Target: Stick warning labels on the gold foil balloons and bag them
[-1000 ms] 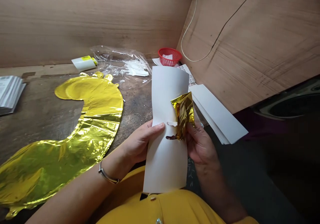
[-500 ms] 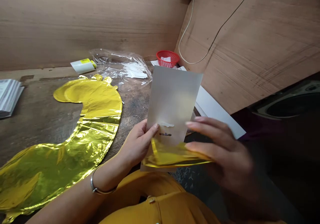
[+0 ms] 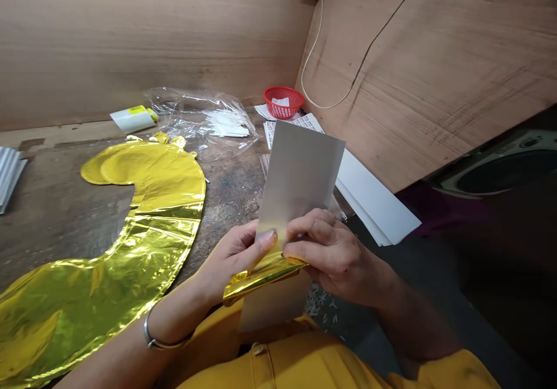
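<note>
A grey rectangular sheet (image 3: 304,171) stands tilted in front of me. My left hand (image 3: 243,255) is closed on its left edge, thumb across the front. A folded strip of gold foil (image 3: 261,277) lies across the lower part of the sheet, its left end by my left hand. My right hand (image 3: 331,253) pinches the strip's right end against the sheet, fingers bent. Left of my hands, flat, curved gold foil balloons (image 3: 169,203) lie stacked on the table.
A clear plastic bag with white sticks (image 3: 226,123), a white-and-yellow packet (image 3: 133,119) and a red basket (image 3: 284,104) stand at the back. White sheets (image 3: 374,197) lie right; a paper stack (image 3: 9,174) is at far left. A cable (image 3: 348,96) hangs along the wall.
My right hand has moved left and in against the sheet, drawing the gold foil into a narrower folded strip. My left hand keeps its hold. The view has shifted slightly.
</note>
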The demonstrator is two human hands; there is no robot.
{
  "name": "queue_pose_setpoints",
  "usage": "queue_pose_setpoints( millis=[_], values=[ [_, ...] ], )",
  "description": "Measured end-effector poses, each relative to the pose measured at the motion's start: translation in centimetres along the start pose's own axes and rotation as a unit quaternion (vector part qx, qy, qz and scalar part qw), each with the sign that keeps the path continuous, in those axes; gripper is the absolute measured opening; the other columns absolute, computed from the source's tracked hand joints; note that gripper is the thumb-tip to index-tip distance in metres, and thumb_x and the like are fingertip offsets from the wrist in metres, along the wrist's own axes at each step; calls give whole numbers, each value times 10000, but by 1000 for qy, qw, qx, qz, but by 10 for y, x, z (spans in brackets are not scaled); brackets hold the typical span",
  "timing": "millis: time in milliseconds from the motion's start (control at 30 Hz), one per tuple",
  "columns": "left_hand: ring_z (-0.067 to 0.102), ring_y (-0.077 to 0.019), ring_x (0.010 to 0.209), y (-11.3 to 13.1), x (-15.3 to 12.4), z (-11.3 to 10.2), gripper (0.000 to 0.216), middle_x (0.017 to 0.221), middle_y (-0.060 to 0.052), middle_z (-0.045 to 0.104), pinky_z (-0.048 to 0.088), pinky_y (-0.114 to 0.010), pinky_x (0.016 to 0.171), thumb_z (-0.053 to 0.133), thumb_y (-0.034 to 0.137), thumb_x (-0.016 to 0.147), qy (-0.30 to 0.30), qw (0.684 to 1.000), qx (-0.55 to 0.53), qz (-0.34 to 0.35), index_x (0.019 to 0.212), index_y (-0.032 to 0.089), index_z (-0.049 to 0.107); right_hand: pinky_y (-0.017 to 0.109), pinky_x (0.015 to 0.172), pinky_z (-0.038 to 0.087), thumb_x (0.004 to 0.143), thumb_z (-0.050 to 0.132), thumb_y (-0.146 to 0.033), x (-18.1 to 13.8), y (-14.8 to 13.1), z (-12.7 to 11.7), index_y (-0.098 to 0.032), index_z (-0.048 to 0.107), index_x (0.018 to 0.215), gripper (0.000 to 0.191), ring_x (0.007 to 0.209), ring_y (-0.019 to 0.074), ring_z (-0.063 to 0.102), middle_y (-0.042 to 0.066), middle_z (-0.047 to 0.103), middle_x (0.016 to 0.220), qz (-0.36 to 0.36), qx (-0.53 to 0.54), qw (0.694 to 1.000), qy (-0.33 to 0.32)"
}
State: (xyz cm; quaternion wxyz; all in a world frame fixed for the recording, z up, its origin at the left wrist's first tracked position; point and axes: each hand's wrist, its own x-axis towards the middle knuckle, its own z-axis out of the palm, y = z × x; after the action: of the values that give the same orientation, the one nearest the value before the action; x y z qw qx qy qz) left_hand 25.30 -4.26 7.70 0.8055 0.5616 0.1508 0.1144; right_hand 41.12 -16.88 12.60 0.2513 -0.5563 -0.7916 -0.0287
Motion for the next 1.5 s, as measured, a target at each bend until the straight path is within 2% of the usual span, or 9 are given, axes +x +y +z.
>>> queue_pose_setpoints(
  millis=[200, 367, 633, 800, 867, 1000, 1167, 1367, 1500],
  values=[
    [560, -137, 633, 1, 0, -1, 363, 744, -35, 663, 416, -210, 561, 635, 476, 840, 20, 999, -12, -28, 935, 133, 704, 263, 769, 501, 903, 458, -82, -9, 3, -2, -161, 633, 962, 201, 873, 154, 554, 74, 567, 924, 45, 104, 993, -4],
    [653, -204, 820, -5, -1, -5, 347, 932, -69, 715, 515, -299, 770, 577, 454, 890, 13, 999, -34, -28, 1039, 162, 691, 262, 730, 512, 878, 536, -104, -30, 1, -25, -187, 632, 990, 169, 861, 160, 595, 60, 582, 929, 108, 164, 980, 22],
    [630, -212, 917, 2, -2, 1, 309, 987, -47, 698, 489, -282, 812, 653, 390, 847, 37, 999, -22, 15, 1080, 187, 651, 345, 958, 498, 873, 442, -15, -5, 2, -17, -173, 652, 1008, 295, 1094, 184, 586, 90, 643, 1240, -16, 14, 998, -56],
    [608, -172, 821, 1, -4, 4, 209, 880, -16, 643, 486, -254, 714, 642, 365, 858, -6, 996, -84, 5, 978, 200, 593, 294, 774, 512, 881, 470, -63, -8, -4, -24, -159, 646, 947, 212, 871, 170, 593, 81, 646, 940, 51, 49, 995, -70],
    [603, -152, 795, -3, -1, 3, 189, 877, -9, 635, 484, -240, 697, 640, 361, 863, 15, 995, -100, 11, 931, 196, 574, 282, 800, 501, 874, 507, -84, -18, -8, -29, -184, 658, 957, 200, 924, 170, 584, 72, 614, 1000, 118, 80, 990, -1],
    [624, -145, 810, -11, 5, 0, 181, 965, -12, 662, 511, -266, 748, 646, 347, 864, 76, 986, -142, 42, 946, 212, 558, 312, 904, 487, 903, 548, -222, -41, -7, -17, -237, 688, 1017, 181, 1118, 212, 556, 68, 571, 1208, 292, 178, 906, 251],
    [642, -163, 786, -12, 5, 0, 221, 939, -14, 696, 511, -256, 702, 695, 362, 819, 102, 991, -88, 14, 945, 206, 600, 306, 702, 527, 878, 587, -439, -48, 7, 33, -195, 684, 910, 264, 782, 195, 632, 36, 684, 846, 388, 447, 785, 182],
    [662, -203, 821, -6, -2, -13, 216, 902, -42, 727, 516, -261, 704, 707, 334, 798, 54, 998, 30, -12, 926, 161, 686, 254, 694, 496, 858, 640, -394, -33, 14, 54, -187, 714, 906, 225, 738, 146, 606, 8, 685, 792, 395, 448, 783, 175],
    [673, -196, 819, -9, -2, -18, 280, 967, -68, 734, 536, -269, 705, 699, 365, 806, 79, 997, -25, -2, 992, 157, 676, 285, 708, 535, 776, 725, -425, -30, 25, 45, -242, 719, 880, 211, 723, 149, 640, -3, 702, 798, 387, 472, 722, 326]
  ],
)
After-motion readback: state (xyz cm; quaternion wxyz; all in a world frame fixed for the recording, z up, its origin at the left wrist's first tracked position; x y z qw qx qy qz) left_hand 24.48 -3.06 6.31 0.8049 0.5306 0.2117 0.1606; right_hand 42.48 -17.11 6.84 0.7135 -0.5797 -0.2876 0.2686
